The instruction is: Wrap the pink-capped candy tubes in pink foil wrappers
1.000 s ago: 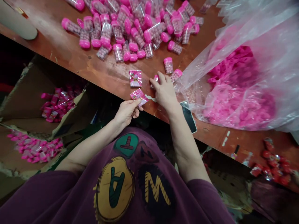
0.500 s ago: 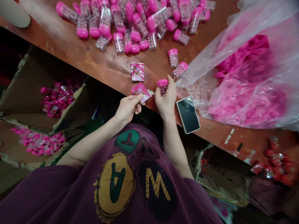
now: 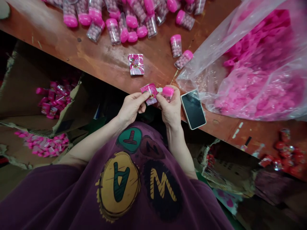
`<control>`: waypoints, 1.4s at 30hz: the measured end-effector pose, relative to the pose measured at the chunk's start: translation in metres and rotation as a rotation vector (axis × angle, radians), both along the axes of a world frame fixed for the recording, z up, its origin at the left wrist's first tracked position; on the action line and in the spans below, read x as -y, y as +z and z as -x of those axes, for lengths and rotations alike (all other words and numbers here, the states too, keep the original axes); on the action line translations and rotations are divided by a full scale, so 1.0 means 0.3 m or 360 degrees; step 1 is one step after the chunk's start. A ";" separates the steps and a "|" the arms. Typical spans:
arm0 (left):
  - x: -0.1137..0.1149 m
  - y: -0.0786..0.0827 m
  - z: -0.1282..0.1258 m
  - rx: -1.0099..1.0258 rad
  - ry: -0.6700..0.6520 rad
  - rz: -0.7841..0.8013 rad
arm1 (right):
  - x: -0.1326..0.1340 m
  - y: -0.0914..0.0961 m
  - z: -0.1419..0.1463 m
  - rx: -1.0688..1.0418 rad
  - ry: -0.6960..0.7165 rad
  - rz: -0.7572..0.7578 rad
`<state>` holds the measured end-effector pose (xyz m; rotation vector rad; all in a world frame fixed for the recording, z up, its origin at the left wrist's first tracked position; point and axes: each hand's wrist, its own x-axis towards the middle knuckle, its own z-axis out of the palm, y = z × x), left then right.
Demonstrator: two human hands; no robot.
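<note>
My left hand [image 3: 133, 107] pinches a pink printed label sleeve [image 3: 149, 92] between thumb and fingers at the table's front edge. Close beside it, my right hand [image 3: 171, 108] is wrapped round a small clear candy bottle [image 3: 168, 92] with a pink cap. The right thumb reaches the sleeve's right edge; whether it grips the edge I cannot tell. On the table just beyond lies a flat stack of the same labels [image 3: 136, 64]. Farther right, one filled candy bottle [image 3: 176, 45] stands apart from another lying on its side [image 3: 184, 59].
Many candy bottles [image 3: 114, 31] are heaped at the back of the table. A phone [image 3: 193, 109] lies by my right hand, next to a clear plastic bag [image 3: 259, 95] of pink parts. Below left stands a cardboard box [image 3: 21, 102] with wrapped bottles. Red items [image 3: 286, 153] lie far right.
My hands have come together: the label sleeve has moved right, up to the bottle in my right hand, and the right thumb now meets its edge. The view has shifted slightly.
</note>
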<state>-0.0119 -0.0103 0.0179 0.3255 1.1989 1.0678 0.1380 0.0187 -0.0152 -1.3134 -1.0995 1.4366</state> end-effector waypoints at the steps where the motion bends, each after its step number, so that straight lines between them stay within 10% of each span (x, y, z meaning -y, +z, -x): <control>1: -0.005 0.001 0.004 -0.0021 0.0013 0.0000 | -0.002 0.001 -0.003 0.0002 -0.0005 0.0004; 11: -0.047 0.022 -0.009 -0.0006 0.0218 0.0196 | 0.116 0.113 -0.002 -0.0280 0.0015 0.0212; 27: -0.027 0.024 -0.021 0.0137 -0.0253 0.0216 | 0.135 0.058 0.005 -0.0430 0.0346 0.0461; 34: -0.011 0.028 -0.035 0.0208 -0.0359 0.0130 | 0.122 0.029 -0.037 0.0249 0.0326 0.0017; 42: -0.003 0.019 -0.041 0.0048 -0.0230 0.0034 | 0.150 0.040 0.004 -0.0215 0.0115 0.0154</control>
